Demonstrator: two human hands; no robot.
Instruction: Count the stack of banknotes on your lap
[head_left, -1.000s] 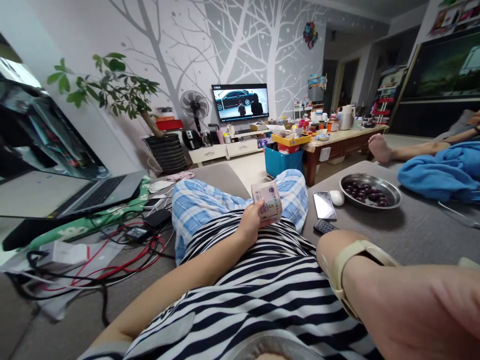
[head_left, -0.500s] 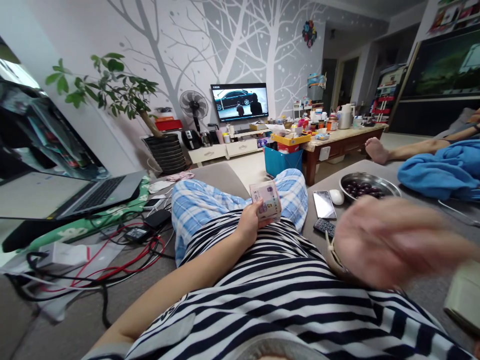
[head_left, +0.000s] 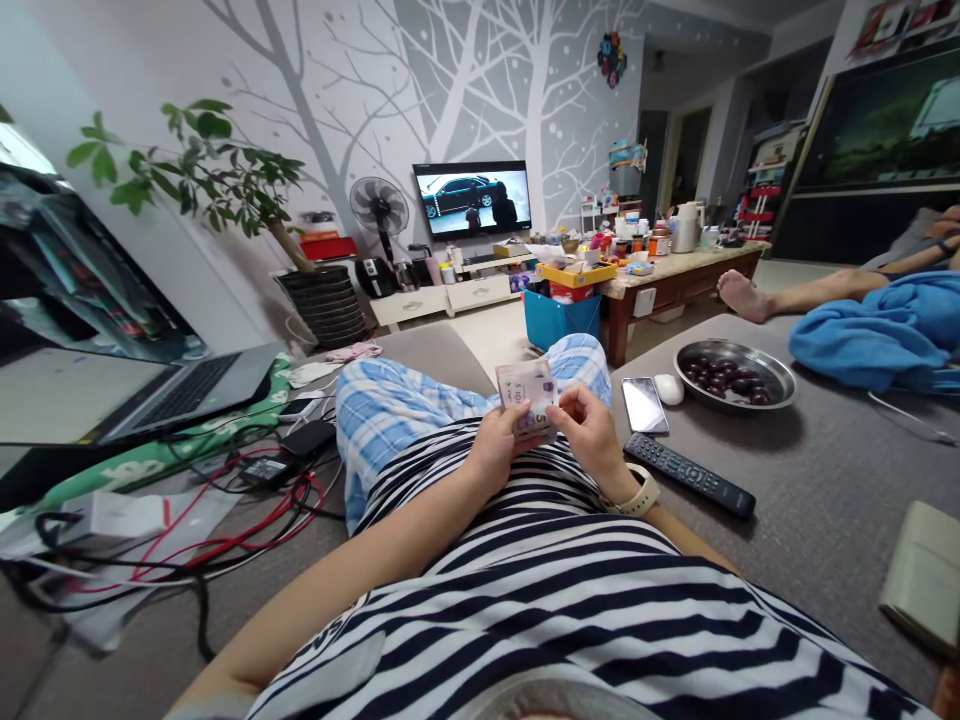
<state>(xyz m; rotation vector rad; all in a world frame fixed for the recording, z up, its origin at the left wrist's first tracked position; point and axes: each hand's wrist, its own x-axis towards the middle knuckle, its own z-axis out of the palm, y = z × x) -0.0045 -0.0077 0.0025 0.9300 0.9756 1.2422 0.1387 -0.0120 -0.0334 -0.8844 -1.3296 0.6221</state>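
While a television (head_left: 472, 199) plays across the room, a person reclining on a sofa holds a wad of banknotes (head_left: 525, 396) upright above the lap. The left hand (head_left: 495, 445) wraps its lower left edge, fingers curled shut; the right hand (head_left: 592, 432) pinches the right edge, thumb and forefinger touching it.

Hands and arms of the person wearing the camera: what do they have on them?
Both arms are bare, with no sleeves reaching the forearms and no gloves. The left hand shows no jewellery. The right hand has a cream-coloured band, like a watch strap, round its wrist. No rings are visible on the fingers.
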